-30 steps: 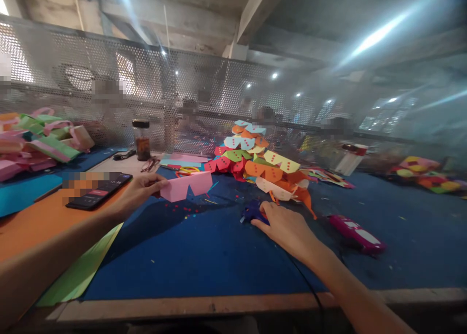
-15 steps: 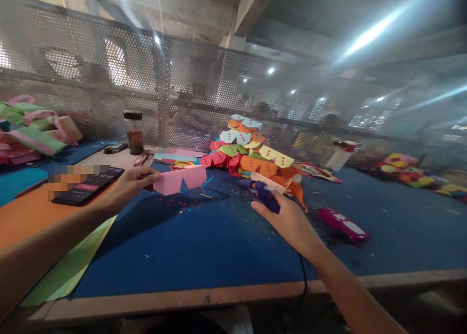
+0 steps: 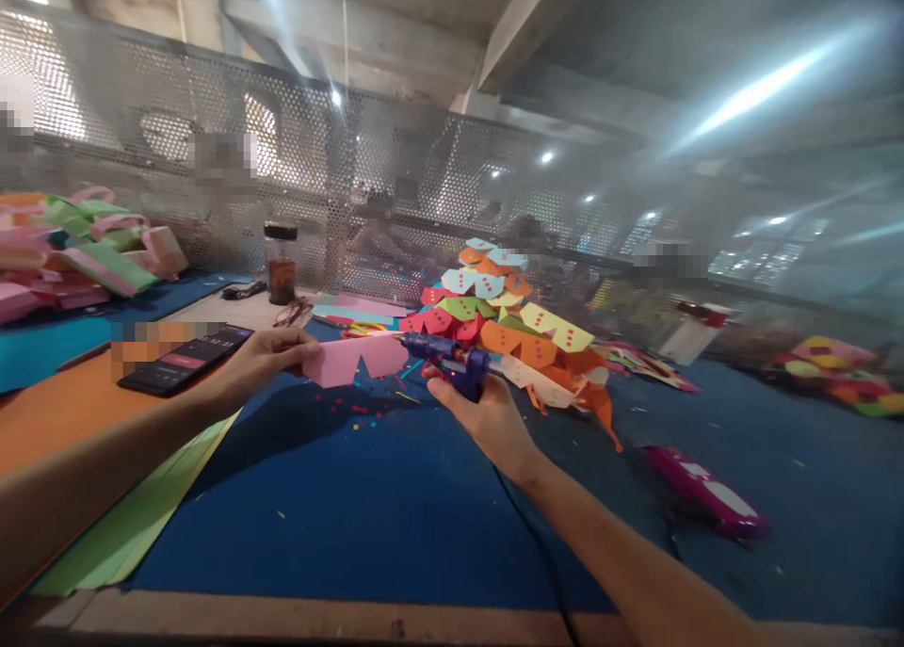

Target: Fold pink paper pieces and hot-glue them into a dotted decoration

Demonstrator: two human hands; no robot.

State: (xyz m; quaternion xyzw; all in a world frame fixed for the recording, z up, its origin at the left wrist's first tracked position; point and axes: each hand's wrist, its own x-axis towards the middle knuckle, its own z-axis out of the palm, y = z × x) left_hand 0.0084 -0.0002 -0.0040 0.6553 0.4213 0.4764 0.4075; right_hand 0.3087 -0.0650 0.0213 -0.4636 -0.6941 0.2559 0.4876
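My left hand (image 3: 265, 357) pinches one end of a folded pink paper piece (image 3: 357, 359) and holds it above the blue table mat (image 3: 395, 506). My right hand (image 3: 484, 416) is wrapped round a blue glue gun (image 3: 448, 357) whose nozzle points left at the pink piece's right end. A black cord runs from the gun back along my right forearm.
A heap of coloured paper pieces (image 3: 512, 331) lies behind my hands. A phone (image 3: 185, 358) rests on orange paper at the left, near green sheets (image 3: 134, 520). A magenta tool (image 3: 702, 492) lies at the right. A jar (image 3: 281, 264) stands by the perforated metal screen.
My right hand lifted the blue glue gun off the mat and carried it left up to the pink piece. My left hand kept its hold on the pink paper.
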